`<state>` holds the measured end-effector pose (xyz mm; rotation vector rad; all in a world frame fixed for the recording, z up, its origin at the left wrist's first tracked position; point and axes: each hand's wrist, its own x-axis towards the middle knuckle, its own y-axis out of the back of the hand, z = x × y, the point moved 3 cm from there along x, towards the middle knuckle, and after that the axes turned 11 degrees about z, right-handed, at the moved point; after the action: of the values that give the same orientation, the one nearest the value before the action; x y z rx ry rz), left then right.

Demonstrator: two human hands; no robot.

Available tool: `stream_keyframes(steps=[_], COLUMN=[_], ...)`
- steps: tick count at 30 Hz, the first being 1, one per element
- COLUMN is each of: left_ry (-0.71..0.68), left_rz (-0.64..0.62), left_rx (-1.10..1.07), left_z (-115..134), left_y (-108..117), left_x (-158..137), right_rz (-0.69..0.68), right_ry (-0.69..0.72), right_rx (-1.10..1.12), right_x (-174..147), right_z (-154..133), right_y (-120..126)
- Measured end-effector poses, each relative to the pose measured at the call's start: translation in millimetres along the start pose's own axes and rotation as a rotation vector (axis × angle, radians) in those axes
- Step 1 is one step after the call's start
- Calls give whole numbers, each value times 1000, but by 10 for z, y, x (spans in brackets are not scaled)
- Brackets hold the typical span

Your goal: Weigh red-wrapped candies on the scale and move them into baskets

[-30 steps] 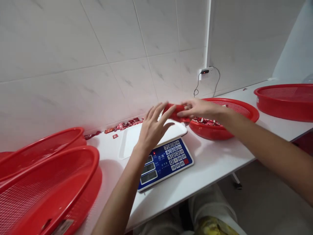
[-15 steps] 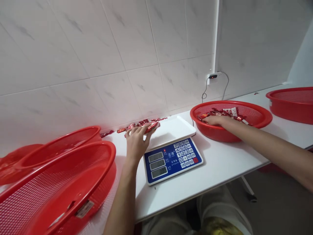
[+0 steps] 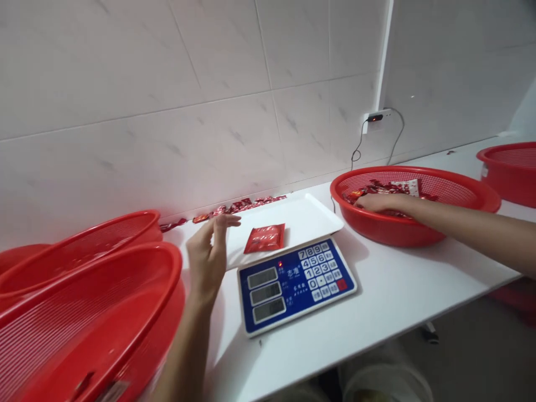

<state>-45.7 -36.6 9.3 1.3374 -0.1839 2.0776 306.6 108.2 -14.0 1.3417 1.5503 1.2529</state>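
Observation:
A flat red packet (image 3: pixel 265 238) lies on the white weighing tray (image 3: pixel 305 215) of a blue-fronted digital scale (image 3: pixel 297 285). My left hand (image 3: pixel 207 251) hovers at the tray's left edge, holding nothing, its fingers loosely bent and apart from the packet. Inside the red mesh basket (image 3: pixel 464 190) on the right, my right hand (image 3: pixel 374 202) reaches among small red wrapped packets (image 3: pixel 389 188). Its fingertips are hidden there, so I cannot make out any hold.
Loose red packets (image 3: pixel 251 205) line the wall behind the scale. Large red baskets (image 3: pixel 167 268) crowd the left side. Another red basket (image 3: pixel 508 178) stands far right. A cable (image 3: pixel 355 153) runs from the wall socket (image 3: pixel 374 119). The table's front edge is close.
My left hand has let go of the red packet, which now rests on the tray, and has drawn back left. My right hand stays in the basket. The view has shifted slightly.

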Motion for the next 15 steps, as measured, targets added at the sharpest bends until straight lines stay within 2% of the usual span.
stream_keyframes(steps=[2, 4, 6, 9, 11, 12, 15], left_ry=[19, 28, 26, -59, -95, -72, 98], left_rz=[-63, -128, -196, -263, -327, -363, -434], left_rx=[-15, -8, 20, 59, 72, 72, -26], left_z=[125, 276, 427, 600, 630, 612, 486], left_y=[-1, -1, -12, -61, -128, -173, -324], left_x=[132, 321, 521, 737, 790, 795, 766], right_rz=[-4, 71, 241, 509, 603, 609, 478], right_ry=[-39, -75, -107, -128, -47, 27, 267], right_rx=[14, 40, 78, 153, 359, 517, 1004], right_x=[80, 136, 126, -14, -115, -147, -159], right_z=[41, 74, 73, -58, -270, -412, -911], right_y=[127, 344, 599, 869, 903, 878, 708])
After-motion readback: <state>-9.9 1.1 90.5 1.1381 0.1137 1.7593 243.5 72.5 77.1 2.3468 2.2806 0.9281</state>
